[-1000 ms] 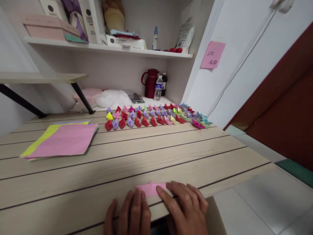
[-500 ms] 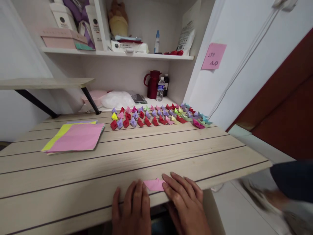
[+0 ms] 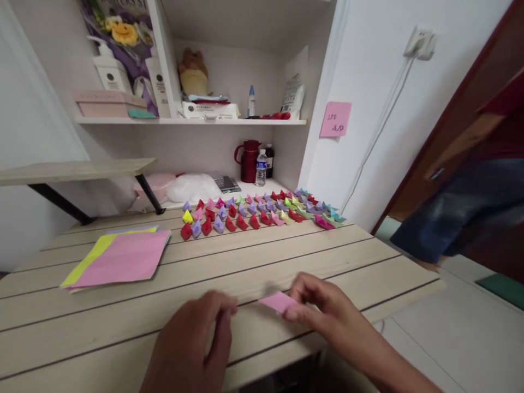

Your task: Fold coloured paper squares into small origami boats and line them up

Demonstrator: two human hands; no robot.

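Between the thumb and fingers of my right hand [image 3: 315, 305] is a small folded piece of pink paper [image 3: 278, 301], raised a little above the front of the table. Part of the paper is covered by the fingers. To its left, my left hand [image 3: 196, 333] is slightly blurred, with thumb and index tips curled close together. Nothing shows between those tips, and the hand is apart from the paper. Farther back stand rows of small folded paper boats [image 3: 254, 219] in red, purple, pink, yellow, green and blue.
A stack of coloured paper sheets [image 3: 118, 259] lies on the slatted table [image 3: 204, 267] at left, near a small raised shelf [image 3: 77, 169]. Behind the boats are a red jug [image 3: 249, 161] and a water bottle [image 3: 261, 168]. Another person [image 3: 446, 202] stands at right.
The pink paper has come up off the table in my right hand. My left hand, flat beside it before, has curled and drawn away left. The view has tilted up; the other person has moved.
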